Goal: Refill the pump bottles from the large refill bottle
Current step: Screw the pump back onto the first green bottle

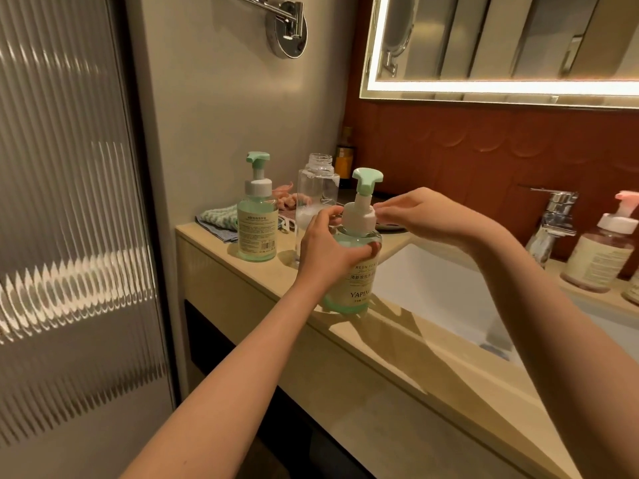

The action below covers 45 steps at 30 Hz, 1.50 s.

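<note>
Grips the pump bottle (356, 281) in left hand (328, 250) — clear, green-filled, mint head, white collar — right hand (425, 216) slack-fingered beside collar.

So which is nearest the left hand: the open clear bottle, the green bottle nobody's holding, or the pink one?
1. Clear plastic open-topped bottle, just behind the left hand.
2. Unheld green plastic pump bottle, further left.
3. Pink-topped pump bottle, far right.
</note>
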### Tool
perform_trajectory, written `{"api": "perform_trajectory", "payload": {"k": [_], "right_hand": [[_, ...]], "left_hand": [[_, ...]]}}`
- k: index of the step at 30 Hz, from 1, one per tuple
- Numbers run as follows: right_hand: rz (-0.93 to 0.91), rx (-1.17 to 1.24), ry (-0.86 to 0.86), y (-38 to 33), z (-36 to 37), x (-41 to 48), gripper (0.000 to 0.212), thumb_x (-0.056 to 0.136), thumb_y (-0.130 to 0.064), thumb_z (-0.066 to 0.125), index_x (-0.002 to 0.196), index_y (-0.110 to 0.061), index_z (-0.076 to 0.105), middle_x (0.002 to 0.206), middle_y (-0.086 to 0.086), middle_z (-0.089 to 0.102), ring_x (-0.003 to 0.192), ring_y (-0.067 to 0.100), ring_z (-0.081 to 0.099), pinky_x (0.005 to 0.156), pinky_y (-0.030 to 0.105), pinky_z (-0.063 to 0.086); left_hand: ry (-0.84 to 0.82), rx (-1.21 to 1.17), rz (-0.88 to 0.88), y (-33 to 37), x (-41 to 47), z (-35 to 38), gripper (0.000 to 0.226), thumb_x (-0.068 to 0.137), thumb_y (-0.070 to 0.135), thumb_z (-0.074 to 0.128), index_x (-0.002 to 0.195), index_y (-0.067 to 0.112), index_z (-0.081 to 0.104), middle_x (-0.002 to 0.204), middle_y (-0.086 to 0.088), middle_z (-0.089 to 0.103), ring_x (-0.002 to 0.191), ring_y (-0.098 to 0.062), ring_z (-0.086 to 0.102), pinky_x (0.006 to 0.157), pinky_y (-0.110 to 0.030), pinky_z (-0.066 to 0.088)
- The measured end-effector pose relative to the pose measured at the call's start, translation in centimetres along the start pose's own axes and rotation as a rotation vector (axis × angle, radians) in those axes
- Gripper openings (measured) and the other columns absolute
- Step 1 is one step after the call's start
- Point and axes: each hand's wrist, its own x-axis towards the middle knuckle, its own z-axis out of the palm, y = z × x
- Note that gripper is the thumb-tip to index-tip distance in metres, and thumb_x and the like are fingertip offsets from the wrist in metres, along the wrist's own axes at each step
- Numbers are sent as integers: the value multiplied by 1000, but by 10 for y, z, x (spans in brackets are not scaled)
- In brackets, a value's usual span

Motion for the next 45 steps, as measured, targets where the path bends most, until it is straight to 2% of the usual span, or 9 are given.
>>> {"api": "perform_trajectory", "payload": {"k": [3, 10, 14, 20, 25, 30, 35, 41, 45], "right_hand": [[-30, -53, 113, -2, 5, 4, 36, 90, -32, 58, 115, -8, 62, 114, 5, 64, 94, 15, 57, 73, 21, 44], [-104, 95, 78, 6, 12, 9, 48, 90, -25, 58, 136, -17, 46, 120, 5, 61, 111, 20, 56, 93, 35, 44], [-92, 271, 24, 8, 17, 15, 34, 91, -17, 57, 125, -11, 55, 121, 4, 59, 111, 17, 54, 90, 27, 41], [-35, -62, 513, 4, 40, 19, 53, 70, -53, 72, 89, -5, 59, 83, 7, 63, 75, 20, 58, 62, 33, 48], [-66, 332, 177, 9, 34, 19, 46, 77, -37, 72, 115, -19, 56, 106, -9, 59, 102, 10, 57, 87, 28, 47], [17, -144, 564, -5, 48, 21, 49, 71, -60, 67, 79, -12, 67, 72, 0, 64, 66, 14, 57, 61, 31, 46], [-51, 299, 176, 2, 35, 17, 30, 80, -36, 68, 106, -21, 60, 99, -8, 61, 89, 6, 57, 87, 29, 50], [33, -83, 513, -2, 44, 20, 54, 70, -60, 67, 87, -9, 68, 81, -3, 66, 77, 15, 61, 77, 37, 51], [-58, 355, 129, 5, 35, 11, 13, 83, -37, 65, 94, -30, 61, 90, -17, 61, 87, 1, 60, 85, 26, 49]], "left_hand": [[-2, 3, 4, 1, -1, 0, 73, 69, 34, 79, 130, 22, 42, 128, 2, 49, 108, -11, 45, 86, -26, 39], [8, 11, 11, 2, -2, 0, 71, 69, 33, 79, 129, 20, 43, 127, 2, 49, 105, -8, 43, 83, -24, 36], [-8, 18, 6, 3, -2, -1, 72, 70, 33, 79, 131, 20, 42, 128, 2, 48, 106, -8, 43, 83, -23, 37], [2, 34, -15, 5, -2, 1, 73, 70, 31, 78, 132, 21, 41, 131, 3, 44, 115, -10, 42, 87, -23, 36], [-15, 29, -26, 5, -2, 2, 72, 71, 31, 78, 132, 21, 40, 131, 3, 44, 115, -11, 43, 91, -27, 39], [11, 44, -21, 6, 0, 2, 68, 68, 29, 80, 125, 21, 45, 125, 4, 46, 112, -12, 44, 84, -24, 37], [7, 48, -15, 6, -2, 3, 71, 70, 30, 79, 130, 20, 42, 129, 3, 44, 117, -12, 42, 90, -27, 38], [27, 26, -20, 8, -3, 6, 72, 68, 25, 80, 128, 21, 42, 128, 5, 43, 118, -13, 42, 93, -28, 38], [24, 47, 2, 8, -3, 6, 71, 70, 28, 79, 129, 20, 41, 124, 4, 43, 110, -7, 39, 92, -26, 38]]}}
